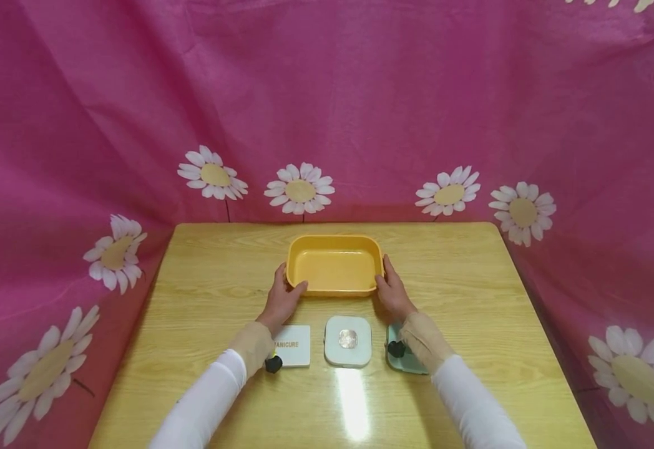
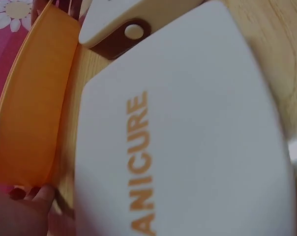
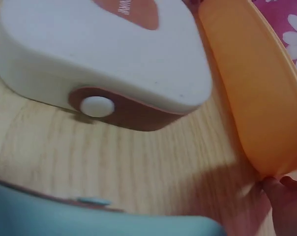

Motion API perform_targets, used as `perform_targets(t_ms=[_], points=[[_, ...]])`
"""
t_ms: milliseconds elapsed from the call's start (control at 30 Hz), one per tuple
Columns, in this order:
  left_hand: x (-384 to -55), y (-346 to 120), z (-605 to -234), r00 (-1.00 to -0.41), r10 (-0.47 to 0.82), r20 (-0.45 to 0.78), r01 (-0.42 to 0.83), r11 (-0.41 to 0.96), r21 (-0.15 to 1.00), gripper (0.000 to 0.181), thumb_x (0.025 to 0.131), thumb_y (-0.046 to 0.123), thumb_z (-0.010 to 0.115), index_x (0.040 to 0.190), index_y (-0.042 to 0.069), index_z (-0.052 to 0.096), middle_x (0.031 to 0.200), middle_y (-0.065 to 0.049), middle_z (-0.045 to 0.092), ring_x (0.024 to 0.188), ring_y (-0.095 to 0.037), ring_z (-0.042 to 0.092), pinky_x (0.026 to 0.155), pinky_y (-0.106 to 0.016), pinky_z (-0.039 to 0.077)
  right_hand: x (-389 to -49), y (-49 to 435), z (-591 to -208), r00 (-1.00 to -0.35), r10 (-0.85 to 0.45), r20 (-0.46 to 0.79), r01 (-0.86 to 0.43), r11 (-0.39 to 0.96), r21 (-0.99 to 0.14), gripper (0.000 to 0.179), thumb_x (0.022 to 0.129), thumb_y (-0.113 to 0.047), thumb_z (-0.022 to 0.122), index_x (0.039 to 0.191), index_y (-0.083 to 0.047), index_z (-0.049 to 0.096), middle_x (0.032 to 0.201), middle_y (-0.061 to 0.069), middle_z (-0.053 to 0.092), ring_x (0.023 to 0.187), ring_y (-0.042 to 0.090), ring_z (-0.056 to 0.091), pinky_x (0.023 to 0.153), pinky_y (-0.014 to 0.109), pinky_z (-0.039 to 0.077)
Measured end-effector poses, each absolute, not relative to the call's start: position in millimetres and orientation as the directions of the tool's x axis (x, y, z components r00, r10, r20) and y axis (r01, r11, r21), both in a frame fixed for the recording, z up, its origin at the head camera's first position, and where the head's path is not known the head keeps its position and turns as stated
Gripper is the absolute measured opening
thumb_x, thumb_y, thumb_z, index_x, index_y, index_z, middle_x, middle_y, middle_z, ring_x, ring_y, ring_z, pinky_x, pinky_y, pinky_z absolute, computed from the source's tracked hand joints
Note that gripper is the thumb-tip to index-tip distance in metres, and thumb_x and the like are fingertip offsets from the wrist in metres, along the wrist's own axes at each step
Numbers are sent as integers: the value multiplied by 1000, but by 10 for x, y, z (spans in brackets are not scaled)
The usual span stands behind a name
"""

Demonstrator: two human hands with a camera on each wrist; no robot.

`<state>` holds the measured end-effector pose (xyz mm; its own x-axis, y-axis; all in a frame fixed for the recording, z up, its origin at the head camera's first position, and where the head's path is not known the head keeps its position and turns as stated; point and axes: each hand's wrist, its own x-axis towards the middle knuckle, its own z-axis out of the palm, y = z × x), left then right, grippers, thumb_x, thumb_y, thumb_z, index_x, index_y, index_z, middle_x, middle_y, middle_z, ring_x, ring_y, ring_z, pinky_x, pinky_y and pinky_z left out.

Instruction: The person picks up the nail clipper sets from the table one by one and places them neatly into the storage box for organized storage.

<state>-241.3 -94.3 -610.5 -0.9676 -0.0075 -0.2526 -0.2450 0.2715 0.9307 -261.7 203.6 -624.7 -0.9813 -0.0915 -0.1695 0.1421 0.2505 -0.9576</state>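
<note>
The left hand and right hand each grip one end of the yellow tray toward the worktop's far side, probably keeping it level. The manicure box, white box and green box sit nearer, apparently spaced for reach.

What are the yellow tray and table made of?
The yellow tray looks like smooth, slightly glossy plastic, judging by its rounded corners and soft highlights. The table could be varnished wood or laminate: grain shows, and light glares off it.

White sleeves; beige wristbands; small black wrist cameras, yellow-green bit on left.
</note>
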Motion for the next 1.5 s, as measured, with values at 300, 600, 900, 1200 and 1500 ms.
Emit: perform_targets(t_ms=[300, 600, 900, 1200, 1500], points=[[-2441, -1033, -6079, -946, 56, -319, -296, 256, 920, 89, 101, 30, 68, 169, 18, 12, 169, -17, 32, 150, -32, 41, 122, -46, 35, -2656, 2060, -6204, -973, -135, -188, 169, 142, -975, 67, 111, -7, 34, 168, -6, 0, 176, 11, 5, 160, 24, 11, 127, 42, 20], [-2453, -1072, -6079, -952, 77, -295, -266, 263, 928, 85, 102, 26, 67, 169, 15, 14, 166, -21, 38, 146, -35, 46, 118, -48, 40, -2660, 2053, -6197, -973, -132, -188, 166, 159, -973, 66, 110, -6, 35, 170, -12, 7, 176, 11, 12, 159, 26, 19, 126, 44, 24], [-2475, -1083, -6048, -946, 97, -309, -280, 237, 930, 85, 103, 25, 65, 169, 15, 13, 166, -19, 38, 146, -33, 46, 119, -49, 39, -2672, 2048, -6177, -968, -148, -201, 177, 165, -970, 66, 112, -8, 33, 169, -8, 0, 176, 13, 5, 159, 32, 18, 124, 48, 29], [-2639, -1153, -6029, -954, 124, -272, -237, 243, 941, 87, 98, 8, 55, 169, 10, 5, 168, -26, 27, 153, -41, 34, 122, -51, 33, -2662, 2061, -6171, -965, -133, -225, 203, 165, -965, 68, 111, -11, 38, 169, -6, 2, 176, 13, 5, 160, 33, 15, 125, 49, 26], [-2810, -1183, -6000, -940, 145, -309, -277, 205, 939, 97, 91, -1, 53, 171, 20, 3, 171, -23, 23, 156, -36, 27, 121, -47, 35, -2683, 2085, -6148, -964, -124, -234, 211, 176, -962, 69, 112, -13, 40, 169, -8, 1, 176, 12, 6, 160, 34, 16, 124, 49, 29]])
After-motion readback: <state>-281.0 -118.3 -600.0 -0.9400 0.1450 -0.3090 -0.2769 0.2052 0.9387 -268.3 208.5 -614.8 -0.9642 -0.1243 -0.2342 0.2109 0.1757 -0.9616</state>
